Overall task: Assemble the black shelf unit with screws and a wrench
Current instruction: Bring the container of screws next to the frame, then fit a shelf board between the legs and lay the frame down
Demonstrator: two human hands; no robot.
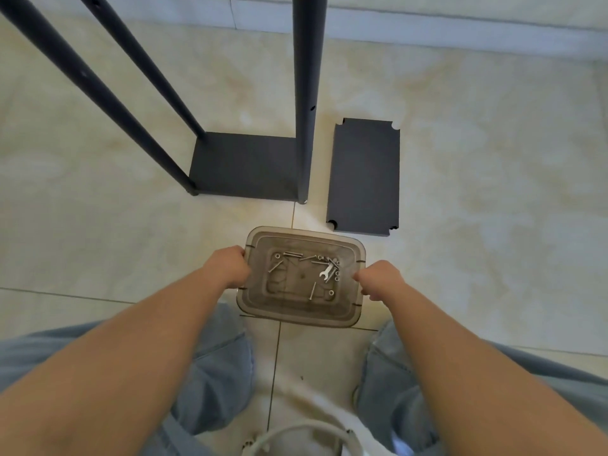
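Smoky plastic bin point(348, 311), left hand point(227, 266) and right hand point(378, 278) curled gripping opposite rims.

Both arms stretched forward, left hand point(230, 266) curled, right hand point(381, 279) curled
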